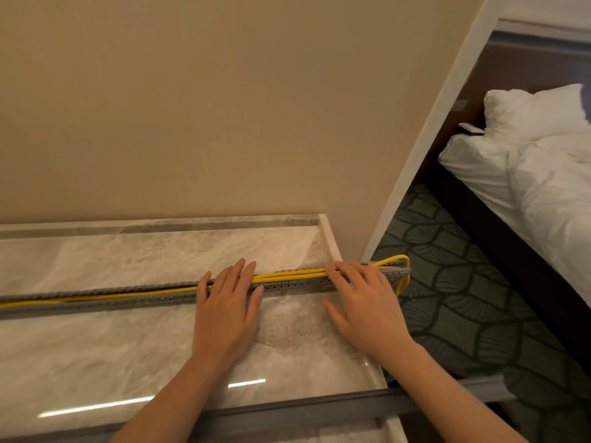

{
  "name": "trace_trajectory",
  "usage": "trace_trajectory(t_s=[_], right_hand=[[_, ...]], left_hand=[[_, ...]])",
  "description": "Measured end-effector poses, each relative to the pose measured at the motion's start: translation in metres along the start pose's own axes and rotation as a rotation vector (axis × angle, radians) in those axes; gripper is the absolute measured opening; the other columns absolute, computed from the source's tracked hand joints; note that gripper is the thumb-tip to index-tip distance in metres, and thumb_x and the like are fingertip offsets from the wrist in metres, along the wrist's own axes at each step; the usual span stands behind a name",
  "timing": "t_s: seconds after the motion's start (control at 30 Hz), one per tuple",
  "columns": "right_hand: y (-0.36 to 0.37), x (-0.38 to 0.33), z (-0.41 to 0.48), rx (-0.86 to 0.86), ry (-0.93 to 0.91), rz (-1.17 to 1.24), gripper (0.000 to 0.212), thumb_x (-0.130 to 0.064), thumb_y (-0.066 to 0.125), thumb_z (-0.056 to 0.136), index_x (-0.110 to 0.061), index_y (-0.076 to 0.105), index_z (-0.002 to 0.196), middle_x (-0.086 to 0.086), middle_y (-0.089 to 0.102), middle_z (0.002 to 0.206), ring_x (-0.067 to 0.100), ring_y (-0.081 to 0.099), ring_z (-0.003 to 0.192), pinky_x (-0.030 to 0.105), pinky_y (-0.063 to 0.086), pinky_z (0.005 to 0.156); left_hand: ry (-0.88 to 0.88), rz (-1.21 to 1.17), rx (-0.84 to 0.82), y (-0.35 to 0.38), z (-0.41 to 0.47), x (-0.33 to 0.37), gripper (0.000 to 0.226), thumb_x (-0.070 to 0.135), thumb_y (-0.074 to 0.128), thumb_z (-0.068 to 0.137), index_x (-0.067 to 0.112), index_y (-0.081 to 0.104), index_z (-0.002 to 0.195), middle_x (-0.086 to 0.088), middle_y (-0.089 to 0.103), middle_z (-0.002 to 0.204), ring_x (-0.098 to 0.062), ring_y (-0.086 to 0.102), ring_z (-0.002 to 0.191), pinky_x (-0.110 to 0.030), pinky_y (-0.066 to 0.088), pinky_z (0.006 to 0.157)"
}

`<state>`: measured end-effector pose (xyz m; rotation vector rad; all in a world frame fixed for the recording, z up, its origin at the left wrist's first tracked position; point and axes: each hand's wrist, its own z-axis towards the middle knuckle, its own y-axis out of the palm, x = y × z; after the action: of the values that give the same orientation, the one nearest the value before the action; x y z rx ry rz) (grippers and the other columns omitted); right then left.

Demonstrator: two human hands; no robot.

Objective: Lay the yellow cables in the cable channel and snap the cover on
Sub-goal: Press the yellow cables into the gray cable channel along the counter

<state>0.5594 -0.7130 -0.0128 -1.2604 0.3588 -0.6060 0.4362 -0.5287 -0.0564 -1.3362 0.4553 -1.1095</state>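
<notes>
A long grey slotted cable channel lies across the marble table from the left edge to past the right edge. Yellow cables run inside it, and they loop out at its right end and hang down. My left hand lies flat over the channel near its middle, fingers straight and pressing on the cables. My right hand presses flat on the channel and cables near the table's right edge. The grey cover strip lies along the table's near edge, under my forearms.
The marble table stands against a beige wall. Patterned carpet is off the table's right edge. A bed with white bedding stands at the far right.
</notes>
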Motion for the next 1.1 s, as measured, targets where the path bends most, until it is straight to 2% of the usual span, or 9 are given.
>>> trace_trajectory(t_s=[0.13, 0.3, 0.43, 0.57, 0.63, 0.7, 0.87, 1.0, 1.1], right_hand=[[-0.001, -0.003, 0.001, -0.007, 0.014, -0.003, 0.048, -0.042, 0.071, 0.073, -0.016, 0.065, 0.113, 0.004, 0.066, 0.115, 0.027, 0.063, 0.098, 0.042, 0.049, 0.091], [0.002, -0.013, -0.009, -0.106, 0.027, -0.052, 0.068, -0.050, 0.062, 0.080, -0.010, 0.050, 0.133, 0.009, 0.051, 0.138, 0.032, 0.047, 0.126, 0.049, 0.038, 0.104], [0.005, -0.021, -0.014, -0.136, -0.031, -0.015, 0.070, -0.052, 0.050, 0.087, -0.018, 0.032, 0.145, 0.007, 0.033, 0.150, 0.033, 0.024, 0.140, 0.052, 0.022, 0.112], [0.009, -0.032, -0.002, -0.191, -0.089, 0.039, 0.070, -0.056, 0.030, 0.092, -0.024, 0.007, 0.150, -0.002, 0.006, 0.158, 0.018, -0.003, 0.145, 0.047, -0.009, 0.115], [0.013, -0.042, 0.008, -0.181, -0.116, 0.089, 0.069, -0.055, 0.029, 0.093, -0.022, 0.009, 0.149, -0.002, 0.006, 0.158, 0.015, -0.004, 0.145, 0.041, -0.013, 0.114], [0.015, -0.052, 0.016, -0.166, -0.113, 0.148, 0.068, -0.054, 0.031, 0.094, -0.016, 0.017, 0.148, 0.001, 0.014, 0.157, 0.014, 0.001, 0.145, 0.037, -0.010, 0.116], [0.020, -0.061, 0.020, -0.108, -0.090, 0.196, 0.061, -0.044, 0.044, 0.094, -0.008, 0.034, 0.142, 0.009, 0.030, 0.151, 0.022, 0.016, 0.143, 0.038, -0.005, 0.114], [0.023, -0.054, 0.023, -0.117, -0.109, 0.291, 0.059, -0.044, 0.044, 0.093, -0.013, 0.032, 0.141, 0.005, 0.021, 0.155, 0.017, 0.007, 0.145, 0.029, -0.010, 0.114], [0.023, -0.047, 0.020, -0.139, -0.148, 0.338, 0.059, -0.043, 0.045, 0.093, -0.017, 0.029, 0.143, 0.002, 0.017, 0.156, 0.015, 0.004, 0.144, 0.026, -0.009, 0.114]], left_hand=[[0.004, 0.002, -0.002, 0.000, 0.000, -0.001, 0.059, 0.048, 0.015, 0.093, 0.023, 0.045, 0.137, 0.003, 0.046, 0.142, -0.015, 0.042, 0.130, -0.040, 0.014, 0.113], [0.011, 0.003, 0.000, 0.001, 0.000, -0.002, 0.058, 0.047, 0.017, 0.093, 0.023, 0.046, 0.137, 0.003, 0.048, 0.140, -0.015, 0.043, 0.129, -0.041, 0.016, 0.113], [0.016, 0.001, 0.011, 0.002, 0.000, -0.002, 0.057, 0.046, 0.019, 0.093, 0.021, 0.048, 0.135, 0.003, 0.050, 0.139, -0.015, 0.045, 0.127, -0.041, 0.017, 0.112], [0.021, 0.009, 0.015, 0.002, 0.000, -0.001, 0.056, 0.046, 0.020, 0.093, 0.021, 0.048, 0.135, 0.002, 0.050, 0.138, -0.016, 0.045, 0.127, -0.041, 0.016, 0.112], [0.024, 0.007, 0.014, 0.002, 0.000, -0.001, 0.057, 0.046, 0.019, 0.093, 0.021, 0.048, 0.134, 0.002, 0.051, 0.138, -0.016, 0.045, 0.127, -0.041, 0.016, 0.111], [0.027, 0.007, 0.012, 0.002, 0.000, -0.002, 0.056, 0.047, 0.019, 0.093, 0.022, 0.048, 0.134, 0.002, 0.050, 0.138, -0.016, 0.044, 0.127, -0.041, 0.015, 0.112], [0.029, 0.004, 0.004, 0.003, 0.000, -0.003, 0.056, 0.047, 0.019, 0.093, 0.023, 0.048, 0.134, 0.003, 0.049, 0.139, -0.014, 0.043, 0.128, -0.040, 0.013, 0.112], [0.027, 0.005, -0.002, 0.002, 0.000, -0.003, 0.055, 0.047, 0.019, 0.093, 0.025, 0.045, 0.136, 0.003, 0.049, 0.139, -0.014, 0.043, 0.128, -0.040, 0.013, 0.112], [0.058, 0.026, -0.016, 0.001, -0.001, -0.004, 0.050, 0.048, 0.021, 0.093, 0.039, 0.032, 0.142, 0.001, 0.047, 0.140, -0.018, 0.043, 0.128, -0.043, 0.014, 0.110]])
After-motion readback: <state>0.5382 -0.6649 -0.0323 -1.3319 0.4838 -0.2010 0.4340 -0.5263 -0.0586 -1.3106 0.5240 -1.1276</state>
